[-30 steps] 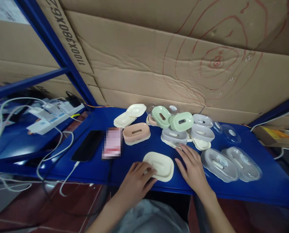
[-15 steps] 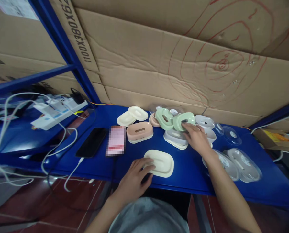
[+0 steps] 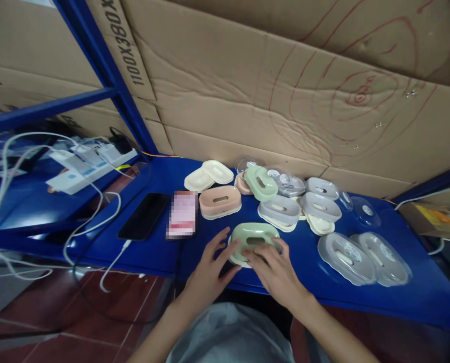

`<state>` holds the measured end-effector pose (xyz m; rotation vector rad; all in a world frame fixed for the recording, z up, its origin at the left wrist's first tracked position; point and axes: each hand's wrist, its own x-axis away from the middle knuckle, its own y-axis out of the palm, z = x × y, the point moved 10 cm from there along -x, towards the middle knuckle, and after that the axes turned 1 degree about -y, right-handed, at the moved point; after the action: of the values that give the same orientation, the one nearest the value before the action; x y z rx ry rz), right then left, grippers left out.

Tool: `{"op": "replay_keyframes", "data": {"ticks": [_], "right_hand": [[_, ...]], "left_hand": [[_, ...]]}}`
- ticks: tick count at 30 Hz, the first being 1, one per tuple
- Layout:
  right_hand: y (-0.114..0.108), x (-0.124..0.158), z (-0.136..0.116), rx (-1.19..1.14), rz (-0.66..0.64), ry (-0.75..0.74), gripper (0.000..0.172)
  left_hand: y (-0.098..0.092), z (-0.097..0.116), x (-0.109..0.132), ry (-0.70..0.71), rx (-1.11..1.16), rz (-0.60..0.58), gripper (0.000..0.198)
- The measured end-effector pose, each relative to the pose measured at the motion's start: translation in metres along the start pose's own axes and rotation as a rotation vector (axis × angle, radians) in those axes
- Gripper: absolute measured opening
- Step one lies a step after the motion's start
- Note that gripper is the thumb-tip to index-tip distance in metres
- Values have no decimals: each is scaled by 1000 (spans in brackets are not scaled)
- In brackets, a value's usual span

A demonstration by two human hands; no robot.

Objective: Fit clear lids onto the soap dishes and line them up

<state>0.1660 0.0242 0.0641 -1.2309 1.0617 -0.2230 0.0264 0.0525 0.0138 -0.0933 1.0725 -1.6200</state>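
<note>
A green oval box with a slot sits on a cream oval base near the front edge of the blue table. My right hand has its fingers on the green box's front and right side, gripping it. My left hand is at its left side, thumb and fingers apart, fingertips close to the box and the base. Behind them stand a pink box on a cream base and a grey box on a cream base. Another green piece leans on a pink one.
Two cream pieces lie at the back. A black phone and a lit phone lie left, near a power strip with cables. Clear-covered grey boxes lie right. Cardboard stands behind the table.
My right hand has brought a green box from the back pile onto the cream base in front. My left hand has let go of the base's edge and spread its fingers. The view has shifted slightly.
</note>
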Motion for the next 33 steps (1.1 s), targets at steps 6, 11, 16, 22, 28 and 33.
{"op": "replay_keyframes", "data": {"ticks": [6, 11, 16, 22, 28, 33], "right_hand": [[12, 8, 14, 9, -143, 2, 39], [11, 20, 8, 21, -142, -47, 33], [-17, -18, 69, -101, -129, 2, 45], [-1, -91, 223, 1, -316, 301, 80], [27, -118, 251, -408, -488, 210, 91], [-14, -95, 231, -424, -279, 273, 54]], "left_hand": [[4, 7, -2, 79, -45, -4, 39], [8, 5, -2, 73, -36, -22, 29], [7, 4, -2, 51, -42, -15, 28], [8, 4, -2, 40, -42, -26, 28], [9, 1, -1, 33, -36, -33, 30], [5, 4, -2, 35, -17, -18, 27]]}}
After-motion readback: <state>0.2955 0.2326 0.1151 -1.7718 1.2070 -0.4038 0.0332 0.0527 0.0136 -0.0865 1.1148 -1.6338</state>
